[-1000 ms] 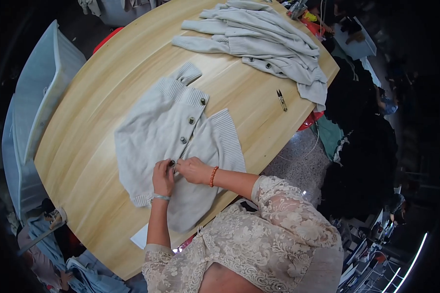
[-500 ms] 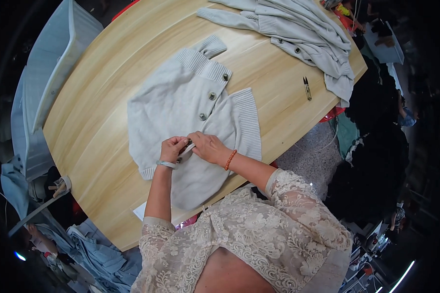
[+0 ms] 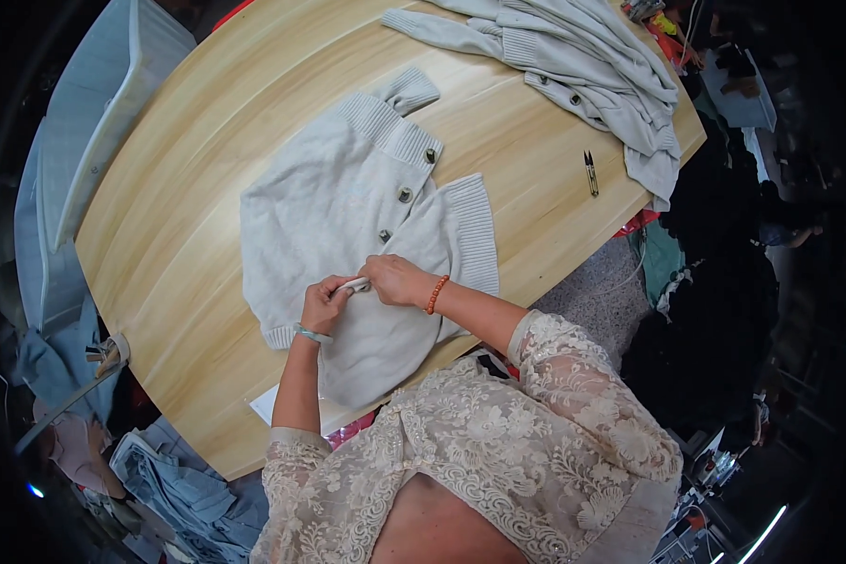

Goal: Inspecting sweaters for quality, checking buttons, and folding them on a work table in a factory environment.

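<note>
A pale grey knitted cardigan (image 3: 296, 221) lies on the table in front of me, its ribbed hem pointing away. Dark buttons (image 3: 405, 195) run along its front edge. My left hand (image 3: 324, 305) pinches a folded bit of the front edge between thumb and fingers. Close beside it, my right hand (image 3: 399, 280) closes on the same edge, a little farther up. The fingers hide whatever button or hole lies there. The cloth is slightly bunched between the two hands.
Another grey cardigan (image 3: 583, 70) lies rumpled at the table's far right. Small thread snips (image 3: 591, 174) lie near it on the wooden table (image 3: 193, 179). Beyond the left edge stands a pale plastic bin (image 3: 113, 122). Dark cloth (image 3: 696, 329) is heaped at right, blue garments (image 3: 174, 493) lower left.
Both hands stay at the front edge. My right fingers have curled in tighter, and the dark button seen between the hands is now covered. The view has shifted slightly.
</note>
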A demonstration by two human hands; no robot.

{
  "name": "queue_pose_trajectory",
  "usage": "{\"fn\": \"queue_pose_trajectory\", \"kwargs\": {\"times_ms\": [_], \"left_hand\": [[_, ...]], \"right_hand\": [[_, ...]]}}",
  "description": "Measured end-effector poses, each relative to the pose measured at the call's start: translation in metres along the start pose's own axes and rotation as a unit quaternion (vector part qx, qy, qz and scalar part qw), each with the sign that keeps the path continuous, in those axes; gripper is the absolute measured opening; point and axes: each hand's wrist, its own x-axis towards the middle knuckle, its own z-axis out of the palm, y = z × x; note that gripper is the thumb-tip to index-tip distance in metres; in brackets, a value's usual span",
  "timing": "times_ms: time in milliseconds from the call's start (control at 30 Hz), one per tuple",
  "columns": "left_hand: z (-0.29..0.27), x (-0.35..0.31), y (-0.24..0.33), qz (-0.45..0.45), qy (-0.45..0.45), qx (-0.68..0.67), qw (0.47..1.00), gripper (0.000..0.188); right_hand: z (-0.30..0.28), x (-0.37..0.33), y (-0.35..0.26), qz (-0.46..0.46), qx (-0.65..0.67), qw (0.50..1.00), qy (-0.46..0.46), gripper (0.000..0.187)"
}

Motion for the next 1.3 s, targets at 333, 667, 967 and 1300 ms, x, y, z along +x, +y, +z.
{"fn": "queue_pose_trajectory", "kwargs": {"times_ms": [333, 667, 967, 1300], "left_hand": [[-0.008, 0.001, 0.004, 0.0, -0.001, 0.018, 1.0, 0.012], [0.003, 0.021, 0.038, 0.157, 0.141, 0.494, 0.844, 0.022], [0.046, 0.075, 0.051, 0.125, 0.047, 0.417, 0.899, 0.02], [0.026, 0.079, 0.025, -0.115, -0.012, -0.071, 0.991, 0.012]], "right_hand": [[0.0, 0.004, 0.002, -0.057, 0.097, 0.994, 0.006, 0.012], [-0.027, -0.014, 0.025, 0.038, -0.091, 0.994, 0.057, 0.01], [-0.037, -0.015, 0.02, 0.068, -0.091, 0.99, 0.085, 0.008], [-0.037, -0.01, 0.012, 0.083, 0.021, 0.987, 0.139, 0.021]]}}
